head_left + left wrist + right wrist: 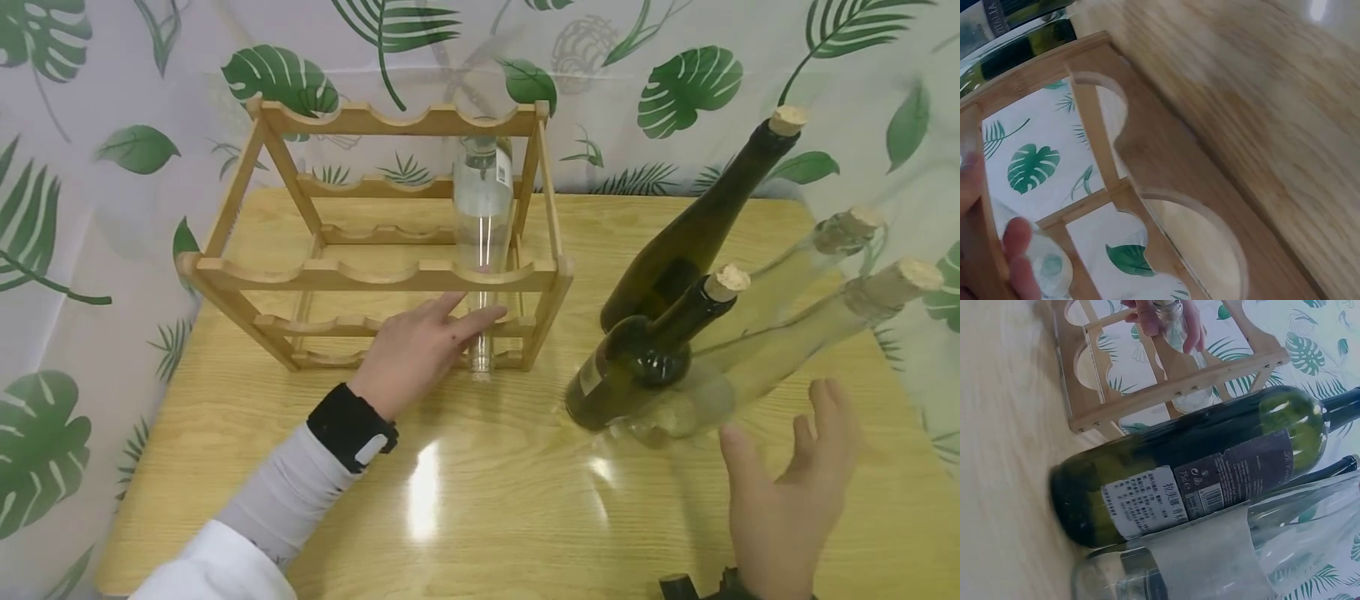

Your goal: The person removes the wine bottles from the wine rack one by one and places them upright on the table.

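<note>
A wooden bottle rack [431,275] with scalloped rails stands on the table. A clear glass bottle [486,200] lies inside it at the right end, its neck pointing to the front below the top front rail. My left hand [414,348] holds this neck from the left, with fingers on both sides of it in the right wrist view. At the table's right, my right hand [795,492] is held up with fingers apart and nothing in it. It is nearest to a corked clear bottle [795,354] and a short dark green bottle [622,379].
A tall dark green bottle [678,237] and another clear bottle [780,287], both corked, stand behind the front pair. All these bottles crowd together right of the rack on the wooden table [487,500]. A leaf-patterned cloth [600,58] hangs behind.
</note>
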